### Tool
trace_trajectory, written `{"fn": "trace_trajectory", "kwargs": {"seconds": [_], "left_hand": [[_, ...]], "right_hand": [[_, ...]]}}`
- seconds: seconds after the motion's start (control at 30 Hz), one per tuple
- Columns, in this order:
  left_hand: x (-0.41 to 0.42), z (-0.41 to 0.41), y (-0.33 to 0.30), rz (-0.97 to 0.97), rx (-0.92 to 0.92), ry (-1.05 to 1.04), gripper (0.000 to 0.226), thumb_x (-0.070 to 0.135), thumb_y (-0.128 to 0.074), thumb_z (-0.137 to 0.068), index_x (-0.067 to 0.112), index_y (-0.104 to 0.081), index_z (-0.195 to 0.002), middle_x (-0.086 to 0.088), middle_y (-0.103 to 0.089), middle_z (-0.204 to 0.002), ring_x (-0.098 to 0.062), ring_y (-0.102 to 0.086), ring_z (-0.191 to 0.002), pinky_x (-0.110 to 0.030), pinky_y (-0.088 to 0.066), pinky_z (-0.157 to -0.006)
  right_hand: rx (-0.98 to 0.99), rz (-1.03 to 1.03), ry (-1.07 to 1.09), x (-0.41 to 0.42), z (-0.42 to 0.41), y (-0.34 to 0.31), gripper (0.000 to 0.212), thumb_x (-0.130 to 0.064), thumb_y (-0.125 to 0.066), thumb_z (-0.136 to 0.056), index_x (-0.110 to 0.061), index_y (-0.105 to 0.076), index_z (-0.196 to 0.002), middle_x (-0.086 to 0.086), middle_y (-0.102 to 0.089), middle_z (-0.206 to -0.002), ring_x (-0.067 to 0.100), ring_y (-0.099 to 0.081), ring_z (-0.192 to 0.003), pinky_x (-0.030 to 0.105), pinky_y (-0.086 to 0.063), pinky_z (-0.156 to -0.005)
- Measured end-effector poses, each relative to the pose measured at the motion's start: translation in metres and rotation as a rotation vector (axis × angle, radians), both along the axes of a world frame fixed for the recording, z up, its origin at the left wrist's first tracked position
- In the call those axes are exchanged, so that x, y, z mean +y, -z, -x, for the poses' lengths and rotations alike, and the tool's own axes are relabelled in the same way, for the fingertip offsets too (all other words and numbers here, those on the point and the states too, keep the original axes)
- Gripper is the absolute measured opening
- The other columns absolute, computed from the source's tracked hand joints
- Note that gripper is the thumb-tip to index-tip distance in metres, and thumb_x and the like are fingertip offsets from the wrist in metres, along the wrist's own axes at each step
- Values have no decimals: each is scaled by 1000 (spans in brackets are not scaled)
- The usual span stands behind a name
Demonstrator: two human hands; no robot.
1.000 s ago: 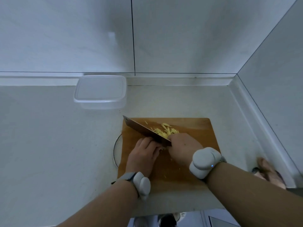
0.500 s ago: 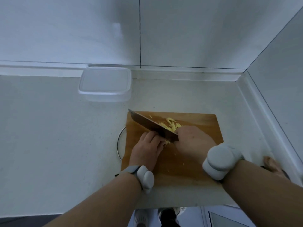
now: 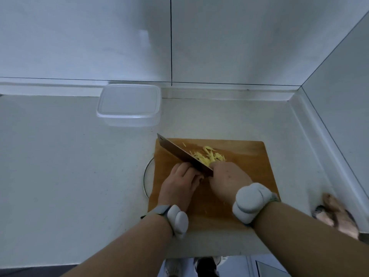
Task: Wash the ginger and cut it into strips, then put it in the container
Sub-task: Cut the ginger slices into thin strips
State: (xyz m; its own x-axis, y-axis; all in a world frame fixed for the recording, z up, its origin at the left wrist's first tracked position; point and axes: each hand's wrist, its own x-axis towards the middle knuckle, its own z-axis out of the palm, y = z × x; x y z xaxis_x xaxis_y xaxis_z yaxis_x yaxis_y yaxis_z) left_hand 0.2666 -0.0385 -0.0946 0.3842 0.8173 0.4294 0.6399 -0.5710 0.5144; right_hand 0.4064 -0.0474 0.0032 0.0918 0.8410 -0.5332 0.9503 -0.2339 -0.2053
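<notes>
Ginger strips (image 3: 209, 156) lie in a loose yellow heap on the wooden cutting board (image 3: 249, 166), toward its far edge, just beyond the right hand (image 3: 229, 176) and on the far side of the knife (image 3: 183, 154). The right hand is curled round the knife's handle, which it hides, knuckles up, wrist bent down over the board's middle. The dark blade runs aslant from that hand to the board's far left corner. The left hand (image 3: 179, 182) rests on the board just on the near side of the blade, fingers curled, fingertips tucked against the blade; whether they pinch a ginger piece cannot be told. A clear plastic container (image 3: 127, 106) with its lid on stands at the counter's (image 3: 60, 166) back edge, well apart from the board. No writing can be read anywhere.
</notes>
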Motion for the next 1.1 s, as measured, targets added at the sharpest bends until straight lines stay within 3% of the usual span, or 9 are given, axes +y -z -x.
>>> {"fn": "trace_trajectory", "kwargs": {"seconds": [0.07, 0.2, 0.5, 0.67, 0.77, 0.83, 0.93, 1.0, 1.1], "left_hand": [[1, 0, 0, 4, -3, -9, 26, 30, -50, -89, 12, -68, -95, -5, -63, -99, -18, -51, -90, -28, -51, -65], [0, 0, -1, 8, 7, 1, 27, 32, -49, -90, 14, -68, -93, -4, -63, -99, -18, -53, -91, -28, -53, -64], [2, 0, -1, 15, 12, 1, 26, 31, -49, -90, 13, -68, -94, -4, -64, -98, -17, -51, -89, -21, -44, -71], [-1, 8, -12, 25, -9, 20, 30, 33, -48, -93, 14, -71, -97, -2, -65, -104, -18, -55, -98, -27, -49, -81], [-5, 20, -9, -27, -1, 59, 24, 30, -54, -91, 13, -69, -101, -2, -62, -109, -18, -53, -102, -19, -42, -88], [-4, 26, -4, -62, 39, 105, 24, 29, -54, -91, 14, -70, -101, -1, -61, -109, -17, -53, -101, -21, -45, -85], [-3, 24, -1, -84, 103, 132, 26, 27, -51, -91, 14, -72, -100, -2, -64, -108, -18, -55, -100, -28, -54, -74], [-2, 22, -2, -94, 117, 125, 25, 26, -51, -91, 14, -72, -98, -2, -64, -106, -19, -55, -99, -32, -56, -68], [0, 19, -3, -127, 121, 129, 22, 23, -52, -89, 12, -70, -95, -4, -63, -102, -21, -55, -96, -33, -56, -64]], "right_hand": [[-3, -47, 0, 0, 5, 5, 19, -10, -44, -98, -15, -61, -105, 7, -63, -94, 24, -60, -77, 33, -52, -65], [16, 8, -24, 5, -5, -11, 19, -12, -46, -98, -11, -65, -99, 9, -67, -89, 21, -55, -64, 24, -40, -52], [29, -25, 34, 2, -1, 6, 14, -12, -48, -98, -13, -62, -103, 8, -64, -92, 24, -63, -78, 36, -55, -71], [84, -20, 42, 7, -7, 12, 21, -12, -49, -98, -6, -67, -108, 8, -65, -88, 23, -55, -68, 29, -45, -58], [138, 0, 69, 7, -10, 15, 27, -11, -49, -99, 2, -68, -113, 6, -51, -72, 17, -42, -52, 17, -33, -44], [159, -5, 79, 6, -9, 16, 29, -10, -48, -99, 6, -67, -115, 4, -45, -68, 13, -33, -47, 14, -26, -37], [149, -29, 90, 3, -7, 15, 27, -11, -49, -99, 3, -69, -111, 8, -55, -74, 17, -43, -52, 17, -32, -42], [128, -38, 89, 2, -6, 14, 24, -12, -50, -99, -1, -70, -108, 14, -69, -88, 21, -51, -61, 25, -38, -49], [126, -25, 99, 2, -5, 13, 24, -12, -49, -99, -2, -69, -109, 17, -70, -104, 23, -51, -65, 23, -35, -48]]}}
